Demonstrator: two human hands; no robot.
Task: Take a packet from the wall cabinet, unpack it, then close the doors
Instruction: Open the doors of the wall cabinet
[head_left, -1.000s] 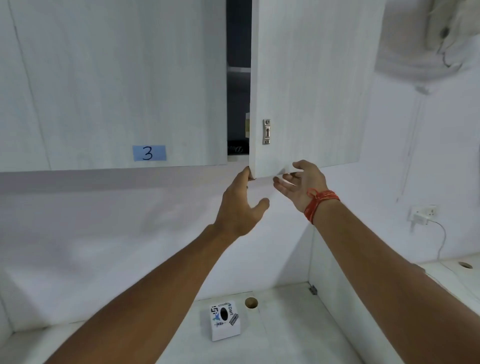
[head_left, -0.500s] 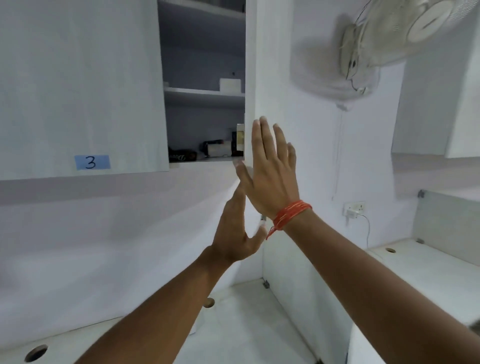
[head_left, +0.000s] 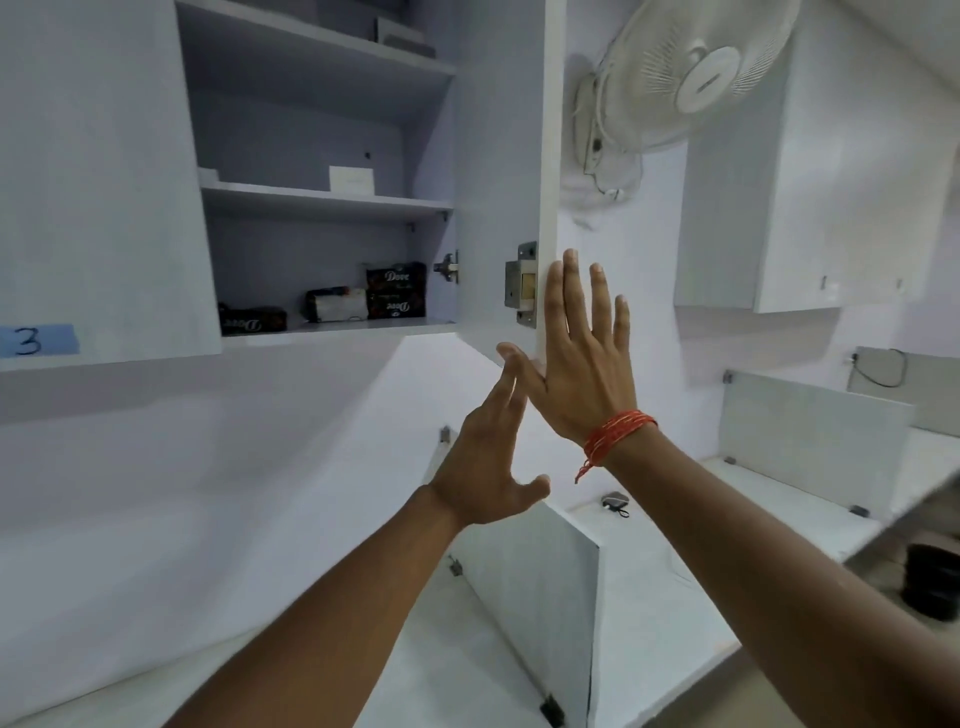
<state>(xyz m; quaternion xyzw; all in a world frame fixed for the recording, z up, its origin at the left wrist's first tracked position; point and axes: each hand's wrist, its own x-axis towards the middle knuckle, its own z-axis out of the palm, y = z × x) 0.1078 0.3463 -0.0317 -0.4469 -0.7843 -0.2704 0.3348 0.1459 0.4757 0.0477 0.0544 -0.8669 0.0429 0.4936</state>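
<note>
The wall cabinet's right door (head_left: 501, 171) stands swung wide, edge-on to me. My right hand (head_left: 582, 353), with a red thread at the wrist, lies flat and open against the door's edge beside its metal latch (head_left: 522, 288). My left hand (head_left: 491, 457) hovers open just below the door's bottom corner, holding nothing. On the bottom shelf (head_left: 337, 327) lie dark Dove packets: one at the left (head_left: 253, 318), two stacked at the right (head_left: 396, 296), and a white-and-dark packet (head_left: 335, 305) between them. The left door (head_left: 98, 182), labelled 3, is shut.
A white box (head_left: 351, 180) sits on the middle shelf, another box (head_left: 400, 39) higher up. A wall fan (head_left: 670, 78) hangs right of the door. A second wall cabinet (head_left: 810, 171) is further right. Below lie a white counter (head_left: 649, 566) and a divider panel (head_left: 540, 577).
The right door has swung from barely ajar to fully open, exposing the shelves and packets. My right hand went from the door's bottom edge to flat against its outer edge.
</note>
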